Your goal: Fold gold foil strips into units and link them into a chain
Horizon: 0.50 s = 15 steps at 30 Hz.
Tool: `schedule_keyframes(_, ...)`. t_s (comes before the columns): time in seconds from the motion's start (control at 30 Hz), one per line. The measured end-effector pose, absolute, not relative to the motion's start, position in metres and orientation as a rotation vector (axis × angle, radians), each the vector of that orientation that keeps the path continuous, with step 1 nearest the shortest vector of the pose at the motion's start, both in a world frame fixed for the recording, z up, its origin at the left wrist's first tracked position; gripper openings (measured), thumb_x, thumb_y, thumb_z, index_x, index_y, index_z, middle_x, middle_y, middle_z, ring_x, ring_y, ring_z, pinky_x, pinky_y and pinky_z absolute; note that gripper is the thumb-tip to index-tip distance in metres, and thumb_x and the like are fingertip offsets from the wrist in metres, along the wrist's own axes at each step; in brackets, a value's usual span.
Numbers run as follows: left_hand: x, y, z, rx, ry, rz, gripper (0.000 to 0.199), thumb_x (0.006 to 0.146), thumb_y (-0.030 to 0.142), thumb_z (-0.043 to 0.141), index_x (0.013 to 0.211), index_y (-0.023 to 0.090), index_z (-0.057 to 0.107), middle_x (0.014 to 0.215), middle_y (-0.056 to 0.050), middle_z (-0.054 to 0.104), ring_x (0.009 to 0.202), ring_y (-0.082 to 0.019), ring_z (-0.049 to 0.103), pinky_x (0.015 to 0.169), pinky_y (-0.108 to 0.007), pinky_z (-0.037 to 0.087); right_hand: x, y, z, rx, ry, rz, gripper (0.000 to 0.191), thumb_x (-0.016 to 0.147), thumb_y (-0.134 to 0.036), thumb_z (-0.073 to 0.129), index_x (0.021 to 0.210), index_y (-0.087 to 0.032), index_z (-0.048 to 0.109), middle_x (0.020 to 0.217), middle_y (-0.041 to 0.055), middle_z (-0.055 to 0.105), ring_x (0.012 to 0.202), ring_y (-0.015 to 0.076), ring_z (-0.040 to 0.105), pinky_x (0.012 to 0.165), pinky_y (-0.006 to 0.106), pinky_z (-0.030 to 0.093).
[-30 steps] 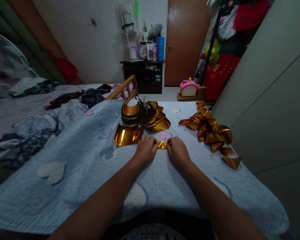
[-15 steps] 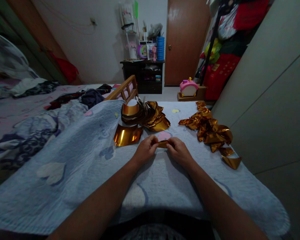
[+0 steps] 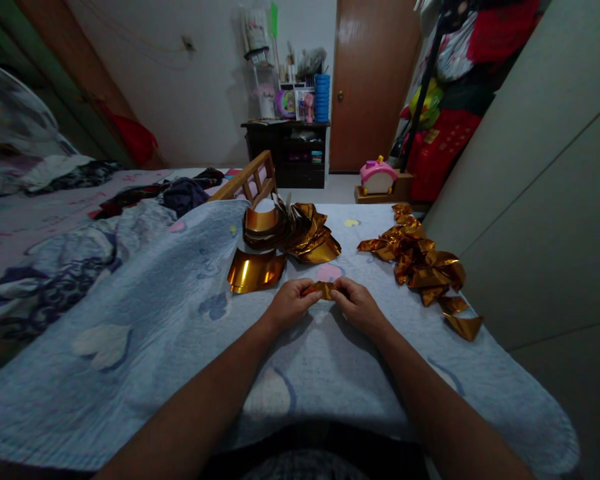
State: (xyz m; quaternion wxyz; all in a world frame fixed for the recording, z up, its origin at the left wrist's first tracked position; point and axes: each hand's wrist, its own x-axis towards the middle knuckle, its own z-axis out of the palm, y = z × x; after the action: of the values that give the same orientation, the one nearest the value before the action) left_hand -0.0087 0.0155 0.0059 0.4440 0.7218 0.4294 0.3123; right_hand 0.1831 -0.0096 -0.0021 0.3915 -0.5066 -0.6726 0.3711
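Observation:
Between my hands is a small piece of gold foil paper [image 3: 323, 289], partly hidden by my fingers. My left hand [image 3: 294, 302] pinches its left end, and my right hand [image 3: 355, 301] grips the right end. Both hands are just above the blue blanket [image 3: 325, 367]. Beyond my left hand lies a flat, curved stack of gold foil sheets [image 3: 256, 270], with a larger fanned pile of foil sheets [image 3: 310, 237] behind it. Off to the right of my right hand sits a heap of folded gold foil pieces [image 3: 425, 257].
A wooden rail [image 3: 247, 180] stands behind the fanned pile. To the left is a bed with rumpled clothes [image 3: 180, 197]. A pale cabinet [image 3: 555, 200] borders the right side. Farther back are a dark shelf unit [image 3: 285, 153], a pink toy [image 3: 379, 175] and a door [image 3: 370, 87].
The foil piece has been turned so that more of its creased face shows. My left fingers have shifted, with the thumb now laid along the foil. The piles have not moved.

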Motion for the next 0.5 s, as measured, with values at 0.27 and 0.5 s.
schedule_keyframes(0.27,-0.0046,0.0133,0.0078,1.720,1.006,0.783,0.032,0.082,0.044,0.062,0.069,0.016,0.057,0.065,0.003,0.045,0.063,-0.012,0.041,0.060,-0.024,0.030,0.1828,-0.0086,0.0025,-1.269,-1.729,1.062,0.021,0.076,-0.039,0.061,0.072,-0.020,0.054,0.064,-0.0038,0.047,0.060,0.0120,0.042,0.057,0.025,0.032)
schedule_keyframes(0.5,-0.0038,0.0125,0.0081,1.696,0.970,0.773,0.030,0.083,0.045,0.063,0.076,0.015,0.062,0.067,0.003,0.049,0.064,-0.012,0.045,0.061,-0.024,0.034,0.1842,-0.0085,0.0010,-1.244,-1.648,1.129,0.026,0.077,-0.044,0.060,0.068,-0.020,0.054,0.060,-0.0044,0.043,0.057,0.0112,0.038,0.053,0.025,0.028)
